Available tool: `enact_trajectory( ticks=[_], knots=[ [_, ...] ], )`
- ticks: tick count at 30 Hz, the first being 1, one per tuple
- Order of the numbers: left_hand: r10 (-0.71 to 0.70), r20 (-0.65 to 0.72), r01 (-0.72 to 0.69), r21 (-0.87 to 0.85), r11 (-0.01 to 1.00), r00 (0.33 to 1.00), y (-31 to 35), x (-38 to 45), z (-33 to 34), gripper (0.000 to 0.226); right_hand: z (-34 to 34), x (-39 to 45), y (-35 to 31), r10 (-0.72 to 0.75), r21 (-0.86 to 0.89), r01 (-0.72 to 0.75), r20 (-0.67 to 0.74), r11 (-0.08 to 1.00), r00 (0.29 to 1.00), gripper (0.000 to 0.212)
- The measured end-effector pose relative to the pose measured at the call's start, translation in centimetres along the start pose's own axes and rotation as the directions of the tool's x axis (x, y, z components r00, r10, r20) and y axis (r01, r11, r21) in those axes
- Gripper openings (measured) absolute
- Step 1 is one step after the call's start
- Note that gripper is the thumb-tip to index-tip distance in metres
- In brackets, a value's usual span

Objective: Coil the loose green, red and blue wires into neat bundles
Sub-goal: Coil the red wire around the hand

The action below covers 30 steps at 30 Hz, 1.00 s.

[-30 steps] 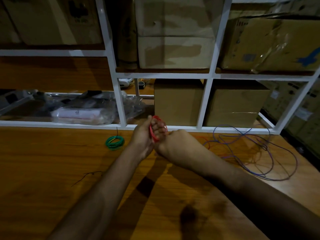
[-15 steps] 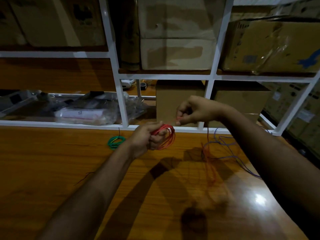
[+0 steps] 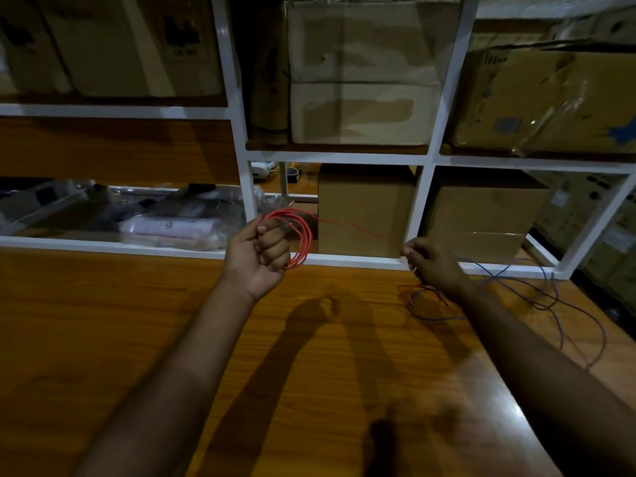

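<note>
Head view: both hands are seen raised over a wooden table [image 3: 137, 339], in front of a white shelf frame [image 3: 418, 208].
Left hand: the left hand [image 3: 260, 251] is curled round the red wire coil [image 3: 299, 237], which is held upright, its loops standing out past the knuckles toward the right.
Right hand: the right hand [image 3: 432, 261] is seen with fingertips pinched on the free red strand [image 3: 358, 227], low and close to the table's far edge.
Strand between hands: a single taut run is stretched from the top of the coil, slanting slightly down to the right-hand pinch; its long axis lies nearly left to right.
Loose red tail: below and beside the right hand a slack red tail [image 3: 411, 294] is seen lying on the table, mixed with other wire.
Blue wire: the blue wire [image 3: 564, 304] is spread in wide uncoiled loops to the right, nearer the right hand.
Green wire: it is not visible in this frame.
Key relation: the coil lies to the left of the pinch, so the next turn is judged to require the strand to be carried leftward over the coil.
Stage: the red bundle is judged partly wound.
</note>
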State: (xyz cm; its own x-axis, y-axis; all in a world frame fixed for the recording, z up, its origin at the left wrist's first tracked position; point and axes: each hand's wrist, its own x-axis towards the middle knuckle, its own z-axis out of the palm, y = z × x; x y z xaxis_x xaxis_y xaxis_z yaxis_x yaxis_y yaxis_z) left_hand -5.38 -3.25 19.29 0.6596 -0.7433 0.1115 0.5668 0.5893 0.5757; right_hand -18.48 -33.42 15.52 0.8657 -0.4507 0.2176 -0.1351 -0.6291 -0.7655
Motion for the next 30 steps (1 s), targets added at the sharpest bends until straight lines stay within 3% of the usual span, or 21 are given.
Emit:
enact_trajectory(
  ticks=[1,3,5,6,9,12,19,21,24,28,30],
  knots=[
    [0.015,-0.024,-0.015,-0.005,1.000,1.000,-0.3,0.2,0.1,0.041,1.1,-0.2,-0.4,-0.007,-0.090,-0.001,-0.088,0.996,0.996,0.016],
    [0.045,-0.059,-0.046,-0.014,0.999,0.997,-0.8,0.6,0.3,0.042,2.9,-1.6,-2.3,-0.056,-0.402,0.017,-0.085,0.915,0.995,0.011],
    [0.071,-0.070,-0.072,-0.014,0.997,0.995,-1.2,1.1,0.6,0.043,3.9,-3.2,-5.2,-0.135,-0.689,0.171,0.106,0.704,0.985,0.009],
    [0.080,-0.075,-0.081,-0.010,0.997,0.994,-1.3,1.3,0.7,0.043,4.1,-3.9,-6.7,-0.177,-0.750,0.290,0.230,0.594,0.957,0.010],
    [0.104,-0.108,-0.099,0.055,0.994,0.989,-1.7,1.6,1.0,0.041,4.2,-5.6,-9.8,-0.379,-0.705,0.617,0.496,0.350,0.782,0.014],
    [0.113,-0.132,-0.088,0.179,0.980,0.985,-2.3,1.5,1.0,0.041,3.6,-6.3,-11.9,-0.550,-0.636,0.735,0.537,0.233,0.639,0.010],
    [0.120,-0.164,-0.004,0.573,0.820,0.979,-5.5,0.1,2.8,0.037,2.7,-5.7,-15.2,-0.756,-0.572,0.760,0.339,0.308,0.561,0.013],
    [0.076,-0.144,0.037,0.654,0.756,0.987,-6.0,0.0,2.8,0.038,2.6,-4.7,-15.7,-0.720,-0.609,0.713,0.314,0.348,0.619,0.013],
    [-0.062,-0.104,0.114,0.627,0.770,0.993,-5.5,0.0,2.2,0.039,1.7,-2.3,-15.8,-0.606,-0.665,0.603,0.275,0.442,0.747,0.028],
    [-0.218,-0.012,0.190,0.535,0.823,0.976,-4.1,-0.3,2.1,0.042,0.7,0.0,-14.7,-0.573,-0.654,0.573,0.251,0.493,0.780,0.028],
    [-0.277,0.029,0.235,0.452,0.861,0.960,-3.4,-0.4,2.1,0.041,0.5,0.5,-14.1,-0.518,-0.577,0.577,0.287,0.578,0.806,0.026]
  ],
)
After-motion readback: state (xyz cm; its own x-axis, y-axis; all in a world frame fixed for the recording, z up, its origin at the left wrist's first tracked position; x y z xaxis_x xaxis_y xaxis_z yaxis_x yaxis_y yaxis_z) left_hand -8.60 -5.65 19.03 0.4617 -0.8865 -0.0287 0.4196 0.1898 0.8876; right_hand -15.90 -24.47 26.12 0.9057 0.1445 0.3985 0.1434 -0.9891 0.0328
